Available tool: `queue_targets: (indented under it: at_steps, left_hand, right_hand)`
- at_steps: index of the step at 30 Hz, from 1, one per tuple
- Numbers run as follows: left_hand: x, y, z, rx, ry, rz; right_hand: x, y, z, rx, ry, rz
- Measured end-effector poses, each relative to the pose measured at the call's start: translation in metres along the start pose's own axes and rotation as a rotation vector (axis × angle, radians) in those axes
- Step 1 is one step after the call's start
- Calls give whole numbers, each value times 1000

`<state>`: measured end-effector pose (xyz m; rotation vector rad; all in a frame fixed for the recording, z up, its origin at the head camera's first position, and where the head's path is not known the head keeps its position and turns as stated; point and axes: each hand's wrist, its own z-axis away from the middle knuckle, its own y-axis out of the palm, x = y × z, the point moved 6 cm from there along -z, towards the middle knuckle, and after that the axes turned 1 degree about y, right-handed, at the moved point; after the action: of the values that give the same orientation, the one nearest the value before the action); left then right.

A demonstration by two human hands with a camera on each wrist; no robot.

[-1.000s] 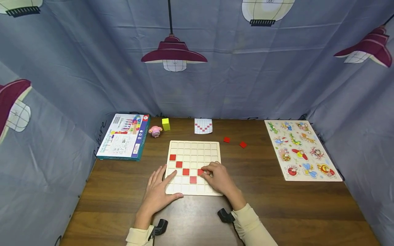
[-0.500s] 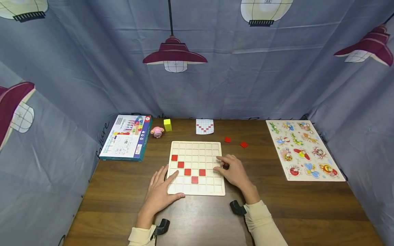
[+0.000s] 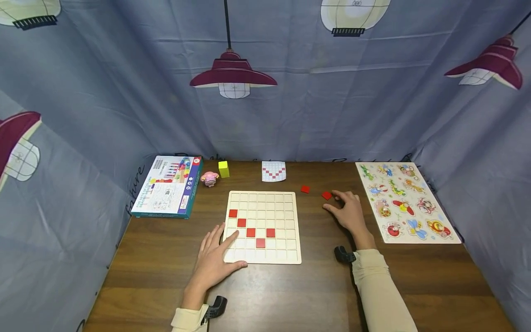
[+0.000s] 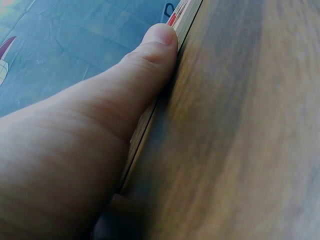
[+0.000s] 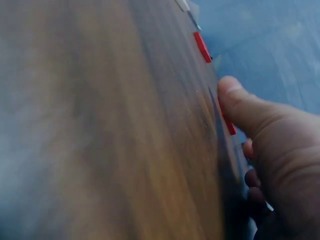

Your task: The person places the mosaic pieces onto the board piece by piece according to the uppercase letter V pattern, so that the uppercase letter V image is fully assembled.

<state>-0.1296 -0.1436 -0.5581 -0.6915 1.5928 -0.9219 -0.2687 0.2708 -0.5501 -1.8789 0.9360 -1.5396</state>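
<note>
A pale grid board (image 3: pixel 282 207) lies on the table with several red squares in its cells, one of them the square (image 3: pixel 270 233) on the right. My left hand (image 3: pixel 212 260) rests spread on the board's left and front edges; in the left wrist view the thumb (image 4: pixel 145 65) lies along the edge. My right hand (image 3: pixel 350 214) is beside a loose red tile (image 3: pixel 327 195), thumb and index finger apart around its right side. In the right wrist view that tile (image 5: pixel 229 122) is partly behind the thumb. Another red tile (image 3: pixel 305 189) lies to its left.
Behind the board stands a small card (image 3: pixel 274 171) with a red pattern. At the left are a boxed game (image 3: pixel 166 186), a pink figure (image 3: pixel 209 178) and a yellow block (image 3: pixel 223 169). An animal picture board (image 3: pixel 408 203) lies at the right.
My right hand has let go of the red square on the board and moved right and away from me to the loose tile. My left hand has stayed on the board.
</note>
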Motion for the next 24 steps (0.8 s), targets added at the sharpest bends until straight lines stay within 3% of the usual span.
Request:
queue_targets:
  at_steps: [4, 12, 18, 24]
  left_hand:
    - [0, -1, -1, -5, 8, -1]
    - [3, 0, -2, -4, 12, -17]
    - [3, 0, -2, 11, -13, 1]
    - [4, 1, -1, 20, -17, 8]
  right_hand:
    - [-7, 3, -5, 7, 44, 31]
    - [-7, 9, -10, -15, 59, 65]
    - [-6, 7, -10, -48, 37, 56]
    - [-4, 6, -9, -31, 4, 70]
